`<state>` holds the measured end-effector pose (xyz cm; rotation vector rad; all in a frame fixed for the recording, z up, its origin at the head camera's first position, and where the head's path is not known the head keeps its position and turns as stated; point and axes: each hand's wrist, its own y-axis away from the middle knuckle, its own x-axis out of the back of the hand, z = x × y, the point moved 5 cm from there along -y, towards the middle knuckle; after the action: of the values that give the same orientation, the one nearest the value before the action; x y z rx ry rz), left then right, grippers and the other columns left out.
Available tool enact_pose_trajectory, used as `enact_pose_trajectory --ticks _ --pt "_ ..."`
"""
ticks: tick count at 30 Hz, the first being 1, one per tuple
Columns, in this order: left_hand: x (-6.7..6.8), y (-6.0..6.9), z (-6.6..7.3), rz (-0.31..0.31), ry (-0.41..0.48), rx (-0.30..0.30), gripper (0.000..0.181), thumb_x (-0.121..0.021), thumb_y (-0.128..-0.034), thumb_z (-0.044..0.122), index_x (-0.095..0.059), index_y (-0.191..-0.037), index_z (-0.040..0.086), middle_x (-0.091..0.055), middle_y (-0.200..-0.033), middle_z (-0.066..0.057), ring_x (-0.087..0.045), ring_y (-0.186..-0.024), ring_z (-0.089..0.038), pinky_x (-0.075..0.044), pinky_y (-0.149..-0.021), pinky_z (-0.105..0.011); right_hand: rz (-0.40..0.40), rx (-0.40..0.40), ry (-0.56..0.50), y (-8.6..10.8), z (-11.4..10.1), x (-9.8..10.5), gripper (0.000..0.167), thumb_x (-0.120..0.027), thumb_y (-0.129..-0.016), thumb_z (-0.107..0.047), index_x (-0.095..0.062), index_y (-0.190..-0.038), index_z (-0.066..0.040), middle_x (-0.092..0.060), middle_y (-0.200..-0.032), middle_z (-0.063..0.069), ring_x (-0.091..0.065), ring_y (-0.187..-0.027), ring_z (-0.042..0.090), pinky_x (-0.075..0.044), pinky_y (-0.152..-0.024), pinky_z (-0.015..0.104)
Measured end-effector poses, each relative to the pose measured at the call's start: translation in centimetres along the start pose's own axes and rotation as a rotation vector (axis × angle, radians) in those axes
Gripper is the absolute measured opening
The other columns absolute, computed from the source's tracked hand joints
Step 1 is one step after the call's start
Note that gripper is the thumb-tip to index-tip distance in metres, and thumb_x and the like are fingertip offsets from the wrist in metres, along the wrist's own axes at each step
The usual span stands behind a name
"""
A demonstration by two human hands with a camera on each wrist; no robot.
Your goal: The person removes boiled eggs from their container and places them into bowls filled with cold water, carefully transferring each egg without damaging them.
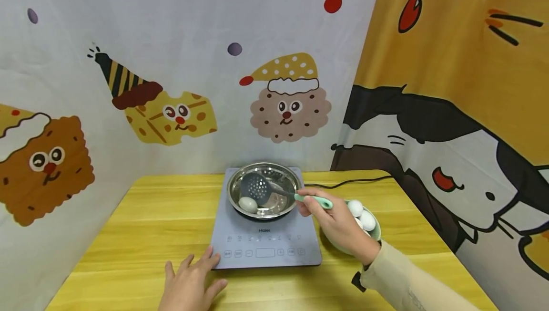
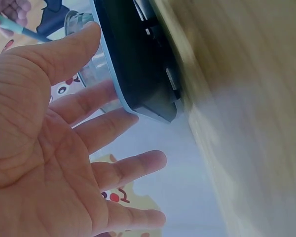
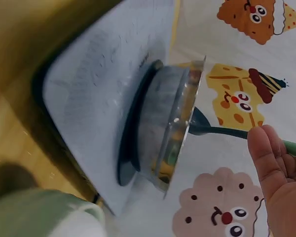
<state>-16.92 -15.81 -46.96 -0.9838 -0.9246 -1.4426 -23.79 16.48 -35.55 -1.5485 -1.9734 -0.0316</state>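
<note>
My right hand (image 1: 339, 220) grips the mint-green handle of a dark slotted skimmer (image 1: 257, 188). The skimmer's perforated head is inside a round steel pan (image 1: 295, 177), beside a single egg (image 1: 248, 204) near the pan's front-left wall. That pan stands on a grey induction cooktop (image 1: 266, 244). With fingers spread, my left hand (image 1: 188, 282) is at the cooktop's front-left corner; in the left wrist view its fingers (image 2: 108, 128) reach the cooktop's edge. Whether water fills the pan is hard to tell.
Right of the cooktop, partly behind my right hand, a pale green bowl (image 1: 374, 234) holds several white eggs (image 1: 367, 220). A black cord (image 1: 343, 183) runs along the back of the wooden table (image 1: 167, 220). Printed curtains hang behind and at the sides.
</note>
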Motion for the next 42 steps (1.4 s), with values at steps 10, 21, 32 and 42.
enact_pose_trajectory --ticks 10,21,32,42 --pt "-0.5 -0.2 -0.4 -0.055 0.004 0.018 0.07 -0.084 -0.0851 0.058 -0.07 -0.142 0.021 -0.059 -0.159 -0.008 -0.053 -0.14 -0.058 -0.014 -0.108 -0.096 0.148 -0.397 -0.579 2.1 3.9 1.1 0.047 -0.045 -0.117 -0.033 -0.059 -0.141 0.005 -0.081 -0.111 0.017 -0.08 -0.095 0.022 -0.067 -0.091 0.04" --pt "-0.9 -0.2 -0.5 -0.056 0.004 0.002 0.071 -0.083 -0.0848 0.059 -0.069 -0.143 0.021 -0.059 -0.159 -0.008 -0.054 -0.139 -0.058 -0.014 -0.108 -0.097 0.239 -0.501 -0.731 4.4 4.1 3.7 0.043 -0.037 -0.118 -0.035 -0.06 -0.133 -0.002 -0.082 -0.109 0.012 -0.081 -0.096 0.023 -0.067 -0.092 0.038" --pt "-0.9 -0.3 -0.5 -0.051 -0.003 -0.004 0.073 -0.083 -0.0853 0.06 -0.068 -0.144 0.02 -0.057 -0.16 -0.01 -0.054 -0.139 -0.058 -0.014 -0.108 -0.096 0.245 -0.414 -0.629 5.7 1.9 6.6 0.04 -0.041 -0.117 -0.042 -0.067 -0.125 -0.012 -0.083 -0.108 0.005 -0.081 -0.095 0.019 -0.067 -0.09 0.034" --pt "-0.5 -0.2 -0.3 -0.03 -0.007 -0.022 0.071 -0.083 -0.086 0.058 -0.068 -0.144 0.02 -0.056 -0.161 -0.01 -0.053 -0.139 -0.059 -0.013 -0.108 -0.096 0.321 -0.396 -0.604 8.1 2.2 9.8 0.038 -0.043 -0.117 -0.041 -0.071 -0.121 -0.016 -0.084 -0.107 0.008 -0.082 -0.094 0.02 -0.067 -0.087 0.034"
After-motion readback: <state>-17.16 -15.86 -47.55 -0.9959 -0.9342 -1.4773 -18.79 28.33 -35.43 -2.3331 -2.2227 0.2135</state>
